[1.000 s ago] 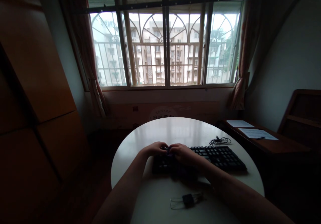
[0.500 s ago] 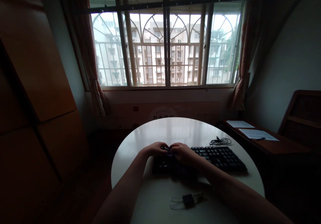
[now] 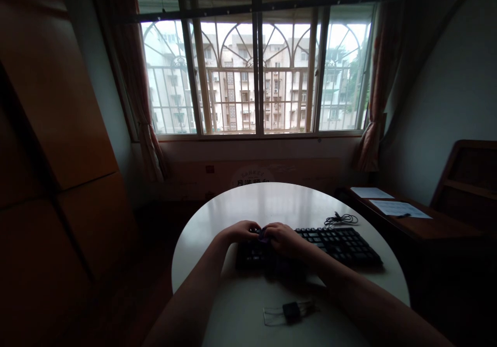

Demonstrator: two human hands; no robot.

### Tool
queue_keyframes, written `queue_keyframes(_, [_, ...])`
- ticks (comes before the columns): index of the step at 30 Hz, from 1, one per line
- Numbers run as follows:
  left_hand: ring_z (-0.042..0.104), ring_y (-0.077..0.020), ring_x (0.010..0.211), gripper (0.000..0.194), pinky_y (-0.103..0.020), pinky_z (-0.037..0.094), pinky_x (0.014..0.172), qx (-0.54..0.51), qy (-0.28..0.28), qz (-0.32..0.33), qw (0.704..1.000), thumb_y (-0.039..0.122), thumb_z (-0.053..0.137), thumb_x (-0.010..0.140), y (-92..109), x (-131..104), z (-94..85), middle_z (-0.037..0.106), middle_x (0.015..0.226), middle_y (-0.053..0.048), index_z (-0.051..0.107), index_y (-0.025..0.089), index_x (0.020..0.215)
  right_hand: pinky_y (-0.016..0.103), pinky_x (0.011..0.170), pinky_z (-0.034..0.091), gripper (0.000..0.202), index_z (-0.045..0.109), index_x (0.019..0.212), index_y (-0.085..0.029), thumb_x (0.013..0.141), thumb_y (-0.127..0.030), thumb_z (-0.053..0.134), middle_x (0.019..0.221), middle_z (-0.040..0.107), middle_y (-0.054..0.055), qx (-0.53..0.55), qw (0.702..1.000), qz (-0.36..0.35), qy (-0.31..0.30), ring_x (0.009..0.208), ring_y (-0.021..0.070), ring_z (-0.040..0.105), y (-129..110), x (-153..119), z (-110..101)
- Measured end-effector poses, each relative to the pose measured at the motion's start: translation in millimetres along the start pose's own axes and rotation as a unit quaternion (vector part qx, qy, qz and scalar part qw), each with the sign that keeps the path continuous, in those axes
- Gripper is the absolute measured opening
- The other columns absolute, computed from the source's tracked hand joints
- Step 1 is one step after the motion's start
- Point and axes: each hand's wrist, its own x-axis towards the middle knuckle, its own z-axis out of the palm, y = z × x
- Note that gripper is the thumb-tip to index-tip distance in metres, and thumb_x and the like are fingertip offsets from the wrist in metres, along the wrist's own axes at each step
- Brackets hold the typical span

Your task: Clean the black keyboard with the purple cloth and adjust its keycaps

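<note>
A black keyboard (image 3: 341, 246) lies across the white round table, its left part under both my hands. My right hand (image 3: 286, 238) is closed on a dark purplish cloth (image 3: 263, 235) that is bunched at its fingertips above the keys. My left hand (image 3: 241, 230) is at the keyboard's far left edge, with thumb and fingers curled towards each other beside the cloth. What its fingertips grip is too dark to make out. Nearer to me lies a small tool with a black block and wire loops (image 3: 291, 312), perhaps a keycap puller.
A coiled black cable (image 3: 341, 218) lies behind the keyboard on the round table (image 3: 225, 207). To the right, a low brown table (image 3: 446, 227) bears sheets of paper (image 3: 399, 208) and a dark pen. Tall wooden cabinets (image 3: 50, 109) stand at the left, and a barred window is ahead.
Almost nothing differs. Both hands remain in the same place over the keyboard, with at most a slight shift of the right hand and the cloth.
</note>
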Motion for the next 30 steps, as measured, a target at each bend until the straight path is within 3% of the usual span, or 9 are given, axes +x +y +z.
queue_keyframes(9, [0.063, -0.0243, 0.094, 0.050, -0.029, 0.046, 0.077, 0.004, 0.001, -0.007, 1.000, 0.053, 0.067, 0.074, 10.2, -3.8, -0.7, 0.069, 0.104, -0.006, 0.068, 0.017, 0.110, 0.033, 0.095, 0.046, 0.044, 0.069, 0.116, -0.026, 0.079, -0.009, 0.052, 0.117, 0.069, 0.005, 0.018, 1.000, 0.000, 0.000, 0.104, 0.0212, 0.063, -0.4, -0.4, -0.1])
queue_keyframes(23, [0.063, -0.0238, 0.095, 0.052, -0.029, 0.046, 0.078, -0.005, -0.003, -0.005, 1.000, 0.055, 0.068, 0.074, 6.1, -2.2, -0.4, 0.069, 0.105, -0.006, 0.067, 0.018, 0.111, 0.033, 0.094, 0.046, 0.044, 0.069, 0.115, -0.025, 0.078, -0.008, 0.052, 0.117, 0.068, 0.006, 0.028, 1.000, 0.011, -0.007, 0.104, 0.0214, 0.063, 1.9, -0.2, 1.5])
queue_keyframes(30, [0.062, -0.0246, 0.097, 0.052, -0.030, 0.046, 0.080, -0.001, 0.000, -0.004, 1.000, 0.056, 0.069, 0.073, 6.5, -2.3, -0.6, 0.069, 0.107, -0.006, 0.068, 0.019, 0.110, 0.032, 0.092, 0.046, 0.036, 0.071, 0.105, -0.022, 0.078, -0.008, 0.052, 0.114, 0.069, 0.006, 0.018, 1.000, 0.015, -0.012, 0.103, 0.0212, 0.063, 0.5, -0.1, 1.1])
